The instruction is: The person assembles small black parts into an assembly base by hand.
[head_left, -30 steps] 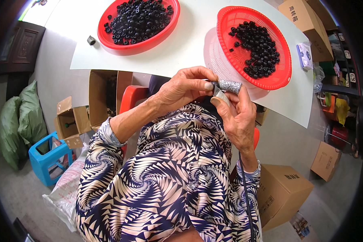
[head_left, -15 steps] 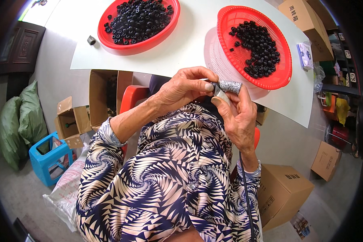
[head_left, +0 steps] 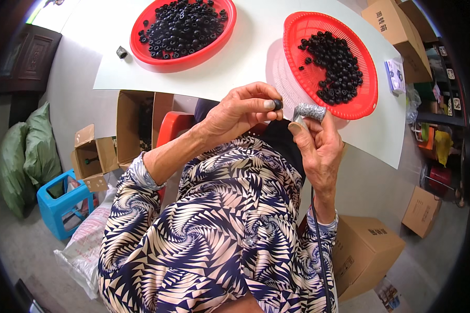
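Between the thumb and forefinger of my left hand [head_left: 245, 107] is a small black ring-shaped part [head_left: 278, 105], like a rubber bushing. My right hand [head_left: 318, 146], just to its right, closes round a silver-grey speckled cylinder [head_left: 310, 111], its thumb pressed against the near side. A small gap separates the part from the cylinder. Both hands are raised at the white table's near edge. Ahead of them, a red perforated basket [head_left: 371, 68] at the right and a red tray [head_left: 136, 47] at the left hold heaps of similar black parts.
On the white table [head_left: 245, 62] lie a small dark piece [head_left: 121, 52] at the left and a packet [head_left: 395, 77] at the right. Cardboard boxes [head_left: 371, 250] stand on both sides. A blue stool [head_left: 62, 206] and green sacks [head_left: 39, 151] are at the left.
My right hand has moved right with the silver-grey cylinder, away from my left hand. The black part now shows clearly in my left fingers, which stay nearly in place.
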`<action>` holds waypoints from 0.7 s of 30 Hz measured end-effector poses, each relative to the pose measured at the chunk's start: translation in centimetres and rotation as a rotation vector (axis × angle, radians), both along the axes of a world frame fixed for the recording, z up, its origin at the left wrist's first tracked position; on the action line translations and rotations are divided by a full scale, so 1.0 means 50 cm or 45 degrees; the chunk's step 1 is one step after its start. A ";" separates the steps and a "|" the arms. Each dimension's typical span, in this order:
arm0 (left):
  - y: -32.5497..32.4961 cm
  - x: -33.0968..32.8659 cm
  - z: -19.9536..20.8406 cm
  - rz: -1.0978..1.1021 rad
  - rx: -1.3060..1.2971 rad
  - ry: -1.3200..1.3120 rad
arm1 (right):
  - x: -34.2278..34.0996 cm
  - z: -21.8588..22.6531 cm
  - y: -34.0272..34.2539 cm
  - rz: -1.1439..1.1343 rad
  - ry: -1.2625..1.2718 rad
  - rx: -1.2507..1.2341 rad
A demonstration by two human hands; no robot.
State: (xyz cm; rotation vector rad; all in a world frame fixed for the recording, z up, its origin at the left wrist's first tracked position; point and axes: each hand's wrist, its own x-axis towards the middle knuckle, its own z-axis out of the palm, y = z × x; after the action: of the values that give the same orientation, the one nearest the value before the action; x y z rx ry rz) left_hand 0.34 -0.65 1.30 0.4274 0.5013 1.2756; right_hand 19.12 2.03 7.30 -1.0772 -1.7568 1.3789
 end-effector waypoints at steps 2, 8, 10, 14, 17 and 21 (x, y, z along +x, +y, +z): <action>0.001 -0.001 0.000 0.023 -0.009 0.017 | 0.002 -0.006 0.001 0.011 0.010 -0.033; 0.000 -0.004 0.001 -0.005 0.049 -0.061 | -0.001 -0.010 0.002 0.020 0.039 -0.093; 0.000 -0.003 0.007 -0.012 0.031 -0.033 | -0.001 -0.009 0.002 0.016 0.038 -0.083; -0.001 -0.002 0.003 0.000 0.046 0.001 | -0.005 -0.005 0.001 0.028 0.055 -0.088; -0.002 -0.004 0.003 -0.025 0.112 -0.032 | -0.003 -0.007 0.002 0.039 0.046 -0.079; -0.005 -0.001 0.010 -0.006 0.153 0.037 | -0.002 -0.008 0.001 0.035 0.042 -0.081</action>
State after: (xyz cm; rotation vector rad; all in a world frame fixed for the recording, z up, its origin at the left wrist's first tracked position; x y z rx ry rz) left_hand 0.30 -0.89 1.81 0.5482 0.4496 1.3005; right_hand 19.03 2.08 6.92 -1.0614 -1.7210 1.4700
